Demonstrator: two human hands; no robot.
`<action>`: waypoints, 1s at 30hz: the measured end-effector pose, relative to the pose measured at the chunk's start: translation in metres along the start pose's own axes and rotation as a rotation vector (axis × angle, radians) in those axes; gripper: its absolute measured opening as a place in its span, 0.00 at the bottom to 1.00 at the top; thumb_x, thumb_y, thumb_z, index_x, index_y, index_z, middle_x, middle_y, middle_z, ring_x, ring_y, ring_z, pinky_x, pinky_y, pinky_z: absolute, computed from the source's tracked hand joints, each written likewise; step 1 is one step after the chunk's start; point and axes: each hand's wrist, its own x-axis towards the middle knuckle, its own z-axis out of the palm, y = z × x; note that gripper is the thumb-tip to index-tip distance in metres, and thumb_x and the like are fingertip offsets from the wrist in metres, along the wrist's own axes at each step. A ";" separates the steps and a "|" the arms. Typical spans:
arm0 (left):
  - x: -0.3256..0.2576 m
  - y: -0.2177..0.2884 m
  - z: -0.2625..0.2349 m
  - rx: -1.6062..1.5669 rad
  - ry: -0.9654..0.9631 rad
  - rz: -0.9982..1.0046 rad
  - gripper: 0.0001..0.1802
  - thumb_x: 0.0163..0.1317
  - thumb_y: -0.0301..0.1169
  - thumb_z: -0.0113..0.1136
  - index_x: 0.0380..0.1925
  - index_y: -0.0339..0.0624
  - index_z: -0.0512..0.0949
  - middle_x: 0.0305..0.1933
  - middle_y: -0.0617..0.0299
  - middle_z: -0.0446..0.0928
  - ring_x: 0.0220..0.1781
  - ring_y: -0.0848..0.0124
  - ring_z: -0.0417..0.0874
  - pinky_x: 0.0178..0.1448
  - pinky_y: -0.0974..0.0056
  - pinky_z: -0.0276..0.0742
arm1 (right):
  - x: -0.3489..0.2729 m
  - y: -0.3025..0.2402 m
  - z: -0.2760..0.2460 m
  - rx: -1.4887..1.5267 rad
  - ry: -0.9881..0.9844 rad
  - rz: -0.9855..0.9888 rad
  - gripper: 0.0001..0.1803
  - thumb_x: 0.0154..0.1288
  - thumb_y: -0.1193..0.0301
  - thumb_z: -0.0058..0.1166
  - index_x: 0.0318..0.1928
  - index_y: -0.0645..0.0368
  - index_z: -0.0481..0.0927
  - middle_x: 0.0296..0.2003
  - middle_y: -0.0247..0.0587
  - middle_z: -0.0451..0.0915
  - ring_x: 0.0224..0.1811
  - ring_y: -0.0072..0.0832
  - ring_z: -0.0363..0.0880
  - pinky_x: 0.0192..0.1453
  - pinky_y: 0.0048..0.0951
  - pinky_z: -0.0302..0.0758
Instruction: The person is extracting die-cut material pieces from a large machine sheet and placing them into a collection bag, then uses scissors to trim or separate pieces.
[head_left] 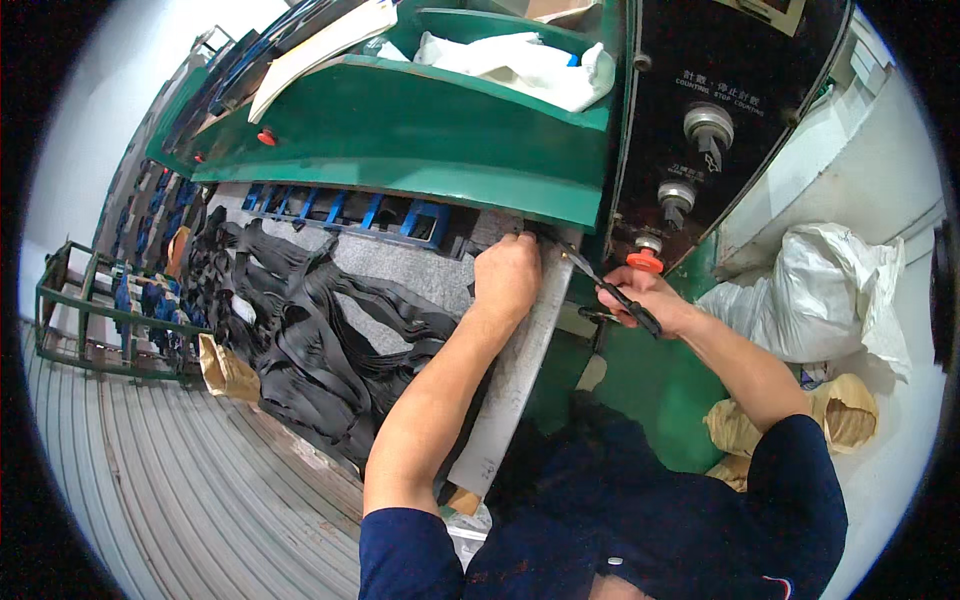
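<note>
My left hand (pixel 508 272) is closed at the right end of the grey work surface (pixel 390 338), just under the green machine front. Whatever its fingers pinch is hidden. In my right hand (pixel 648 296) is a pair of scissors (pixel 634 309) with black handles. The scissors' blades point up and left, toward the machine's lower edge beside my left fingers. Many flat black straps (pixel 318 300) lie in loose, tangled bundles over the work surface to the left of my left forearm. A blue slotted guide (pixel 345 212) runs along the back of that surface.
Above stands the green machine housing (pixel 440 130), with white cloth (pixel 505 62) in its tray. A black control panel (pixel 690 90) carries knobs and a red button (pixel 646 256) close to my right hand. White sack (pixel 815 290) and tan bag (pixel 850 410) sit right; a green rack (pixel 110 310) stands left.
</note>
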 end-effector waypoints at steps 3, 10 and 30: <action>0.001 -0.001 0.000 -0.008 0.001 -0.019 0.05 0.57 0.27 0.53 0.25 0.38 0.76 0.27 0.47 0.78 0.30 0.49 0.82 0.34 0.49 0.78 | 0.001 0.006 -0.002 -0.069 0.020 -0.010 0.15 0.66 0.63 0.59 0.42 0.59 0.71 0.25 0.29 0.72 0.19 0.17 0.68 0.21 0.20 0.63; -0.002 -0.003 -0.004 -0.067 -0.010 -0.077 0.05 0.56 0.27 0.55 0.25 0.37 0.75 0.28 0.45 0.78 0.33 0.46 0.81 0.37 0.47 0.77 | -0.012 0.007 -0.009 -0.242 -0.055 0.007 0.23 0.67 0.61 0.57 0.53 0.64 0.69 0.30 0.32 0.75 0.25 0.19 0.75 0.29 0.22 0.70; -0.082 -0.105 -0.173 -0.762 0.127 -0.681 0.10 0.65 0.32 0.58 0.29 0.37 0.76 0.21 0.67 0.73 0.23 0.80 0.73 0.28 0.72 0.70 | -0.071 0.031 0.020 -0.182 0.015 -0.143 0.22 0.63 0.70 0.62 0.53 0.64 0.69 0.37 0.36 0.76 0.36 0.25 0.81 0.44 0.27 0.75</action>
